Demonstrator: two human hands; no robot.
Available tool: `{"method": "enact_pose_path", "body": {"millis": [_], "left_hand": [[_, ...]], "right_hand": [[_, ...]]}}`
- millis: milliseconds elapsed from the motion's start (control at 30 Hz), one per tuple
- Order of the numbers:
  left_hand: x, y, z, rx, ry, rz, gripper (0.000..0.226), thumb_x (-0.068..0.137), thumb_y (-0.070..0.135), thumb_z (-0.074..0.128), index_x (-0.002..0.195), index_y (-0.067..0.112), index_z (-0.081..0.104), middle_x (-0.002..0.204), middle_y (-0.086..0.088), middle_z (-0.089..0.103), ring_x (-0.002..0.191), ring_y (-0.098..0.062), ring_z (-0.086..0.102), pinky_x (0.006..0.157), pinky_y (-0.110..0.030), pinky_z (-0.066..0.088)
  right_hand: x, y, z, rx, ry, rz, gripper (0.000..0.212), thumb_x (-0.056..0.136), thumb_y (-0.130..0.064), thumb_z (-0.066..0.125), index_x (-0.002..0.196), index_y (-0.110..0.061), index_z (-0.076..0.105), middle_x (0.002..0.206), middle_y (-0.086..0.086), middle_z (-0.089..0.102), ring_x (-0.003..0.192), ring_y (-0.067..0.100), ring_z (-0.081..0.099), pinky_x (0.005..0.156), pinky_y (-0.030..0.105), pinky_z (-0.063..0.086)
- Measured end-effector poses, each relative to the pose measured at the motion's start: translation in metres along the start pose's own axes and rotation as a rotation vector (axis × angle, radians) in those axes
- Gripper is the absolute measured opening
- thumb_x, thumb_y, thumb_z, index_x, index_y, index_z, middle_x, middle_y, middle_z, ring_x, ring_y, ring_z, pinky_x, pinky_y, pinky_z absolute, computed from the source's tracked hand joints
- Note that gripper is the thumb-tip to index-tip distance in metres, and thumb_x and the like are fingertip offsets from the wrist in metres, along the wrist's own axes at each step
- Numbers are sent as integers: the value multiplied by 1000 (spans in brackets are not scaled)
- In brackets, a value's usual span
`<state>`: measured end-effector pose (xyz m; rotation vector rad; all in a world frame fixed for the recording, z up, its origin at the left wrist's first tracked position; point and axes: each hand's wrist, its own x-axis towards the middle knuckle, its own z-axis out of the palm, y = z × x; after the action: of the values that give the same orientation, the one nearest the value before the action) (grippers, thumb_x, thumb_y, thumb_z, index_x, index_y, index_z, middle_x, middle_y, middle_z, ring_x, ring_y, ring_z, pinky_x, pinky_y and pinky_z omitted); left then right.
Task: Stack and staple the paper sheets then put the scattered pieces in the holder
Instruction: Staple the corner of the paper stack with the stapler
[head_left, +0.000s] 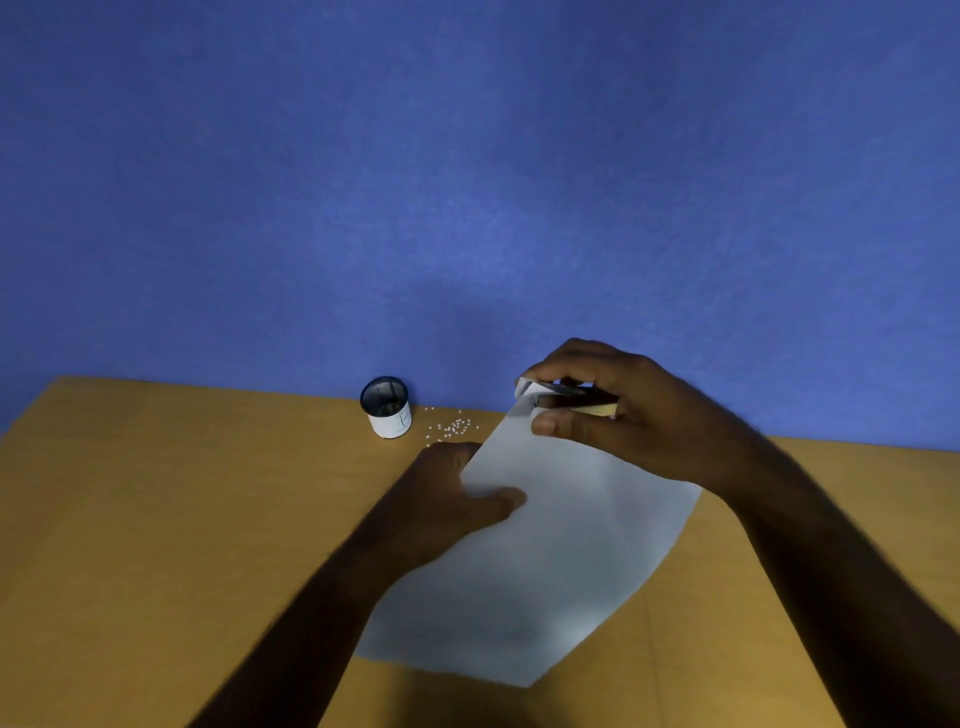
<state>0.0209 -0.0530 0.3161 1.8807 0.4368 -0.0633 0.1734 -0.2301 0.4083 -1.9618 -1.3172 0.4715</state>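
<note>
White paper sheets lie stacked on the wooden table, their far corner lifted. My right hand grips a dark stapler clamped over that far corner, thumb underneath and fingers on top. My left hand holds the sheets' left edge, thumb on top of the paper and fingers behind it. A round holder, white with a dark rim, stands upright to the left of the paper. Several small white pieces lie scattered on the table between the holder and the paper.
A blue wall rises directly behind the table's far edge. Bare tabletop stretches left of the holder and right of my right forearm.
</note>
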Motion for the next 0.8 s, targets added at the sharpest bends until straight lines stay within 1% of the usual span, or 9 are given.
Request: {"method": "enact_pose_path", "body": {"millis": [100, 167, 233, 300, 433, 567, 633, 700, 800], "left_hand": [[0, 2, -1, 18, 28, 31, 22, 90, 37, 82, 106, 43, 68, 91, 37, 70, 90, 11, 71, 75, -9, 55], [0, 2, -3, 13, 36, 35, 21, 90, 36, 82, 104, 43, 68, 93, 36, 71, 92, 8, 72, 80, -13, 57], [-1, 4, -4, 7, 37, 38, 20, 90, 33, 82, 98, 45, 68, 87, 40, 71, 90, 12, 71, 74, -7, 54], [-3, 5, -5, 7, 27, 50, 20, 91, 32, 82, 98, 44, 67, 83, 44, 69, 89, 17, 69, 66, -3, 52], [-4, 8, -5, -14, -2, 61, 23, 93, 28, 80, 94, 44, 64, 76, 50, 64, 82, 25, 64, 61, 2, 47], [-2, 4, -4, -14, 10, 56, 23, 92, 28, 81, 95, 45, 65, 79, 49, 66, 85, 23, 66, 62, 0, 49], [-1, 2, -4, -13, 33, 47, 23, 91, 31, 82, 96, 45, 65, 83, 42, 70, 87, 22, 66, 64, 0, 49], [1, 0, -3, -15, 40, 37, 23, 90, 31, 83, 96, 45, 65, 86, 36, 69, 85, 23, 66, 62, -1, 49], [2, -2, -1, -7, 31, 20, 23, 91, 31, 82, 96, 44, 64, 86, 34, 67, 81, 22, 66, 60, -1, 50]], "right_hand": [[2, -3, -1, -10, 17, -26, 33, 93, -39, 67, 121, -22, 68, 112, -13, 65, 113, 13, 63, 92, 32, 55], [4, -4, 0, -9, 20, -34, 32, 93, -39, 66, 120, -21, 69, 111, -13, 65, 112, 14, 64, 92, 35, 55], [5, -4, 0, -16, 27, -46, 31, 94, -38, 66, 119, -20, 69, 111, -13, 65, 111, 14, 64, 91, 35, 55], [6, -5, 0, -22, 33, -59, 30, 95, -35, 67, 119, -19, 69, 110, -13, 65, 110, 14, 65, 89, 34, 56], [7, -5, 1, -29, 29, -83, 28, 96, -31, 68, 120, -17, 69, 111, -11, 65, 109, 14, 65, 90, 36, 56], [10, -5, 2, -61, 33, -114, 24, 97, -30, 67, 117, -16, 69, 107, -10, 66, 105, 14, 66, 85, 34, 56], [10, -3, 4, -77, 46, -127, 21, 98, -28, 66, 114, -15, 70, 105, -9, 67, 103, 14, 66, 84, 33, 56], [11, -1, 8, -81, 65, -135, 19, 99, -27, 65, 113, -15, 70, 105, -9, 67, 102, 15, 66, 83, 35, 56], [11, 3, 12, -48, 83, -130, 18, 100, -28, 64, 112, -16, 70, 105, -7, 68, 102, 17, 67, 83, 37, 57]]}}
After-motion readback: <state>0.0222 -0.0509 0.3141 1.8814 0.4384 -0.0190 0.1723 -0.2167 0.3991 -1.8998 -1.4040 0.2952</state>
